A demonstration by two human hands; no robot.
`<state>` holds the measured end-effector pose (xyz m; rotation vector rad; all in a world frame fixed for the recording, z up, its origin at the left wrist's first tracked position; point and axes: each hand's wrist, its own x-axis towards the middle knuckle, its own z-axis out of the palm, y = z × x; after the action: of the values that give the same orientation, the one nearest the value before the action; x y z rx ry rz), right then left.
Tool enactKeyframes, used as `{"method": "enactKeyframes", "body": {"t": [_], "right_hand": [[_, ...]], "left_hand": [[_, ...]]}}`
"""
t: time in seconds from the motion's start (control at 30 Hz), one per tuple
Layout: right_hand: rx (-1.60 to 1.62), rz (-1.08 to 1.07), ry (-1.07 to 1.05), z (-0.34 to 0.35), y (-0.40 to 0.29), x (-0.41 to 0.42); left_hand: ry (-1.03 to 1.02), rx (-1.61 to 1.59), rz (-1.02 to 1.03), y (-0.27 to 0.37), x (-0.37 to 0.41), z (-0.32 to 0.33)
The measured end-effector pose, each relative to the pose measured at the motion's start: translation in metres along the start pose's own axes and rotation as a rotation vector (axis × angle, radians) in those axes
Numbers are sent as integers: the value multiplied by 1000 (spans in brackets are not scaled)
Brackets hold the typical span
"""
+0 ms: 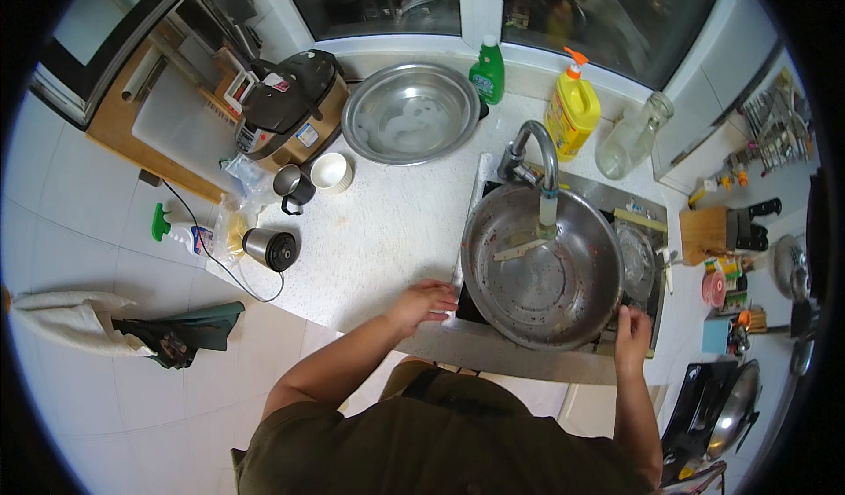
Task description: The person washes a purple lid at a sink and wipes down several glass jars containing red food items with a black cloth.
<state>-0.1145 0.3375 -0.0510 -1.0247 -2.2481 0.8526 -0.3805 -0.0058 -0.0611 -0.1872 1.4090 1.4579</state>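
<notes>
A large stainless steel basin (521,297) sits over the sink (528,363), its inside dotted with dark reddish specks. The chrome faucet (542,145) reaches over it, and a pale strip-like piece (519,251) shows below the spout; whether water runs is unclear. My right hand (632,340) pinches the basin's right rim. Beside the sink's left edge, my left hand (422,305) has its fingers apart and holds nothing, a small gap from the basin. Behind the basin stand a yellow pump bottle (572,112) and a leaning clear glass bottle (632,137).
A second metal basin (412,115) with sudsy water stands near the window, beside a green bottle (488,72). Left of it are an electric cooker (294,105), a white cup (331,173), a dark metal mug (294,188) and a steel tumbler (269,249). A knife block (705,234) stands right.
</notes>
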Motion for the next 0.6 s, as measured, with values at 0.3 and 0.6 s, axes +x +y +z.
{"method": "enactKeyframes", "body": {"t": [0.3, 0.6], "right_hand": [[624, -31, -461, 217, -231, 75], [-348, -364, -285, 398, -202, 209]], "left_hand": [[225, -348, 321, 129, 82, -77], [137, -557, 288, 173, 158, -100]]}}
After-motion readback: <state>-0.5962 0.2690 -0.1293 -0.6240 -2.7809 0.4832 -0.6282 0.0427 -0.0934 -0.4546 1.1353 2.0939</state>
